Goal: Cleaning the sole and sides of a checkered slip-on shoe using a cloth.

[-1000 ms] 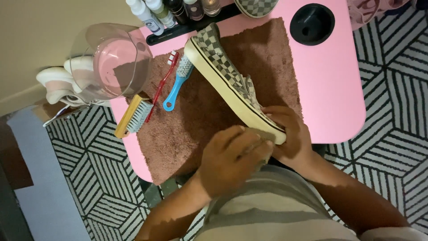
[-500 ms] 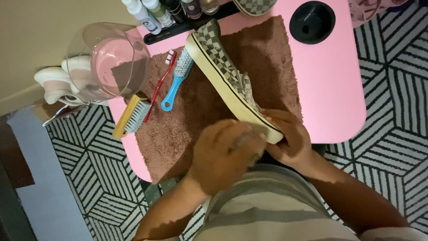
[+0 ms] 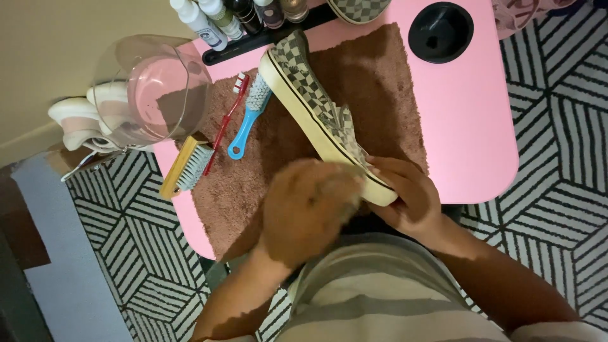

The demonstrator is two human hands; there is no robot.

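Observation:
A grey-and-white checkered slip-on shoe [image 3: 304, 95] lies tilted on its side across a brown towel [image 3: 380, 82], its cream sole turned to the left. My right hand [image 3: 408, 196] grips the near end of the shoe from the right. My left hand [image 3: 307, 209] is blurred and closed, pressed against the sole's near end. A small greyish cloth or pad inside its fingers shows only in the earlier views.
The towel lies on a pink table [image 3: 468, 114]. Left of the shoe are a blue brush [image 3: 247, 120], a red toothbrush [image 3: 225, 126] and a wooden brush [image 3: 183, 166]. A clear bowl [image 3: 152, 88], bottles [image 3: 228, 12], a black cup holder [image 3: 440, 24] and a second checkered shoe [image 3: 358, 7] stand at the back.
My left hand has slid up and to the left along the sole, now blurred with motion. The shoe and my right hand have barely shifted.

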